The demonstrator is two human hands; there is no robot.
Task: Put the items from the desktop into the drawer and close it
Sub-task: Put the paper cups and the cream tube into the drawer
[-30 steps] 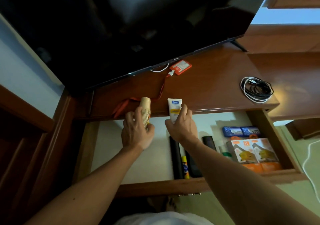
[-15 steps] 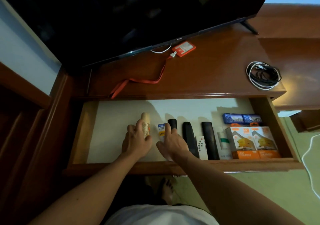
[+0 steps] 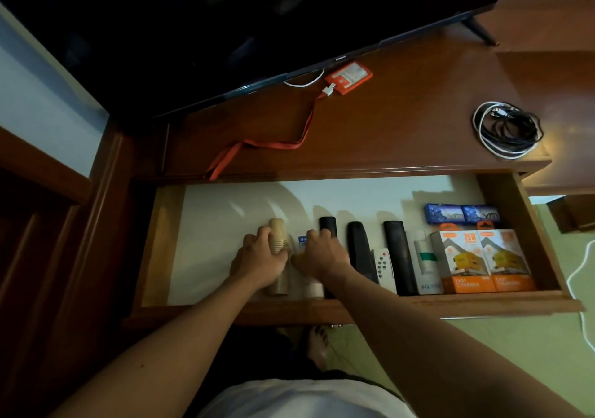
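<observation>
The desktop [image 3: 402, 102] fills the upper half, with the open drawer [image 3: 528, 240] pulled out below it toward six o'clock. Still lying on the wood: a coiled cable [image 3: 507, 131] out at two o'clock and an orange card holder [image 3: 349, 78] with its lanyard [image 3: 273, 144] at twelve. Inside the drawer, remotes and charger boxes [image 3: 483, 261] sit toward three o'clock.

The left hand [image 3: 257, 261] grasps a stack of paper cups [image 3: 277, 235], fingers curled round its side, just beside a tube [image 3: 302, 242] that the right hand [image 3: 322, 255] covers; its fingers bend over the tube, though I cannot tell how firmly they grip.

The cups look light and crushable, best held round the middle. The tube seems soft, a little slick, easiest taken across its flat body. The cable would flop unless gathered whole.
</observation>
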